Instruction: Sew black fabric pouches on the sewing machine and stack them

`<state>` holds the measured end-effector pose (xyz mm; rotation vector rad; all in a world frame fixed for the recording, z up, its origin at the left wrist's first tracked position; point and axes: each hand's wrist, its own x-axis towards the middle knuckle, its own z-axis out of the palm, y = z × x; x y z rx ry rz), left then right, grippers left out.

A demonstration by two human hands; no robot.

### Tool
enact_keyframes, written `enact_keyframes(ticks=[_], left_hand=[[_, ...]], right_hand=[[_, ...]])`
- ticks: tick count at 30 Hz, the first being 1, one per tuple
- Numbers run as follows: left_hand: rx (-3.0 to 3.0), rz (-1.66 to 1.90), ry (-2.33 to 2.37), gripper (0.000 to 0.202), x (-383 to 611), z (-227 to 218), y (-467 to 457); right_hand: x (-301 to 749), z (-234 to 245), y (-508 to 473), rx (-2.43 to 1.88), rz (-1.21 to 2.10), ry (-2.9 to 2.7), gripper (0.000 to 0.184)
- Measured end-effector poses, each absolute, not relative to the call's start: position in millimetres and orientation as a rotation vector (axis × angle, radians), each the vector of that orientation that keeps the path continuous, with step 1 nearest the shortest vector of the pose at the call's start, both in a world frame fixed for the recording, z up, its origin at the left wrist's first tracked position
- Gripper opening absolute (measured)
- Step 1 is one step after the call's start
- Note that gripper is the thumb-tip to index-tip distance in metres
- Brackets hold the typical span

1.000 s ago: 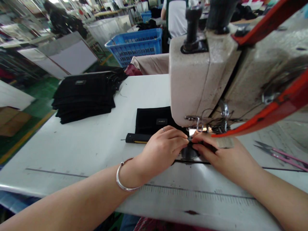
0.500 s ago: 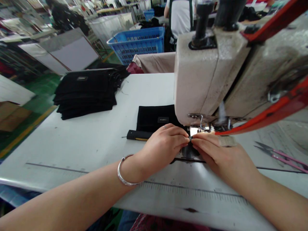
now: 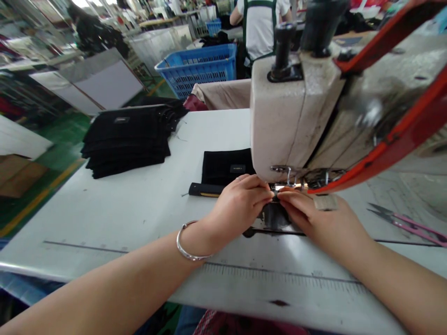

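Observation:
My left hand (image 3: 239,204) and my right hand (image 3: 314,216) meet fingertip to fingertip under the needle of the cream sewing machine (image 3: 293,111). Both pinch and press a small black fabric piece (image 3: 223,168) with a little label and a black zipper strip (image 3: 204,190) that runs out to the left. The fingers of both hands are closed together on the fabric's edge at the presser foot (image 3: 288,186). A silver bangle sits on my left wrist.
A stack of black fabric pieces (image 3: 127,139) lies at the table's back left. Pink-handled thread snips (image 3: 405,221) rest at the right. A blue basket (image 3: 200,67) and a person in a white top (image 3: 260,25) are behind the white table (image 3: 132,209).
The hands and the fabric have shifted slightly up and away under the needle; the view has tilted a little. Both grips stay the same.

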<state>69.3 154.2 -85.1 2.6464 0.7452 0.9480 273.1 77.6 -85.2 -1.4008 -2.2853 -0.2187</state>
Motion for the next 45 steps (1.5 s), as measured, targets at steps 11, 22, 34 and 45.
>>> enact_keyframes(ticks=[11, 22, 34, 45], left_hand=[[2.664, 0.952, 0.782, 0.01, 71, -84, 155], [2.666, 0.926, 0.836, 0.007, 72, -87, 156], [2.641, 0.845, 0.878, 0.01, 70, -90, 155], [3.081, 0.762, 0.557, 0.031, 43, -89, 179]], right_hand=[[274, -90, 79, -1.446, -0.136, -2.266, 0.017], [276, -99, 84, -1.446, -0.126, -2.226, 0.019], [273, -104, 86, -1.38, -0.049, -2.158, 0.018], [276, -72, 83, -1.402, -0.204, -2.326, 0.013]])
